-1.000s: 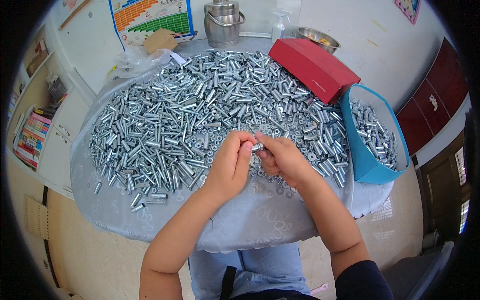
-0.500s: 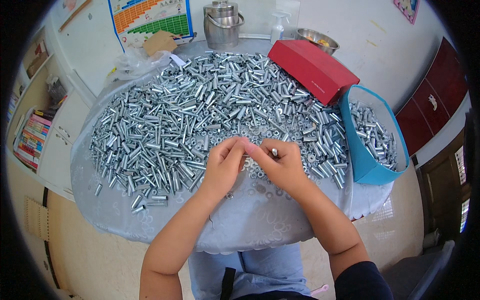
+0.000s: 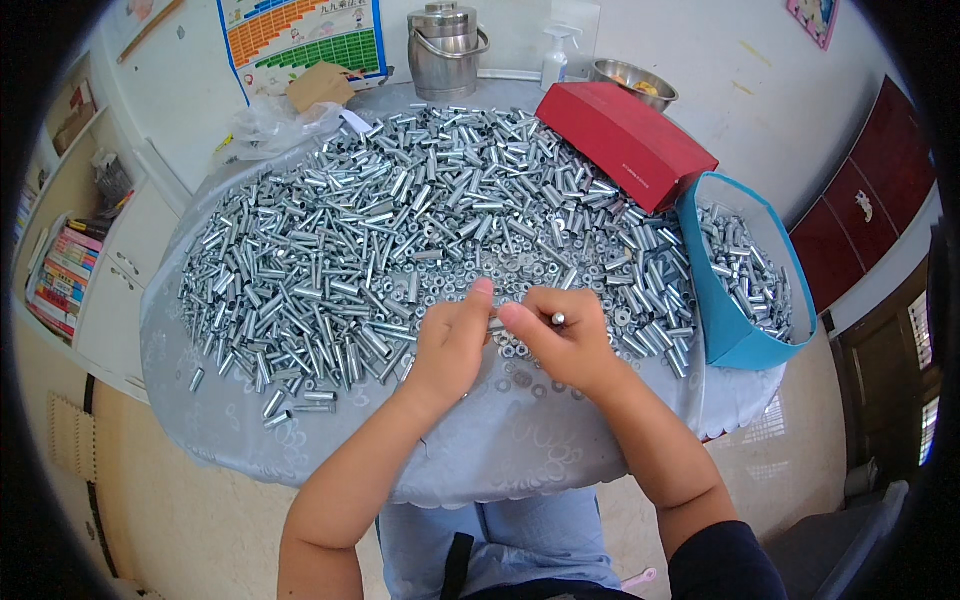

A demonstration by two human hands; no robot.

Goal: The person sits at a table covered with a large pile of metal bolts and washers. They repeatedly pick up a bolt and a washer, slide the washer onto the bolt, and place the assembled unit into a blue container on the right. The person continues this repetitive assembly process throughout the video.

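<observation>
My right hand (image 3: 568,335) is closed around a slim silver metal bolt (image 3: 557,319), whose end pokes out beside the curled index finger. Close against it, my left hand (image 3: 449,340) has its fingers curled in at the bolt's other end, with the thumb raised; what those fingers pinch is hidden. Both hands are above the near middle of the table. Just beyond them lie loose nuts and washers (image 3: 540,268), and a wide heap of silver metal sleeves and bolts (image 3: 330,240) spreads over the table.
A blue fabric bin (image 3: 715,290) holding metal pieces stands at the right edge of the grey-covered table (image 3: 330,450). Behind it lies a red box (image 3: 628,140). A steel pot (image 3: 445,55), spray bottle (image 3: 556,60), steel bowl (image 3: 625,75) and plastic bag (image 3: 275,128) line the back.
My hands have drawn slightly apart at the thumbs, and the left thumb has lifted off the right one. The bolt's end shows a little lower and further right. The heap looks unchanged.
</observation>
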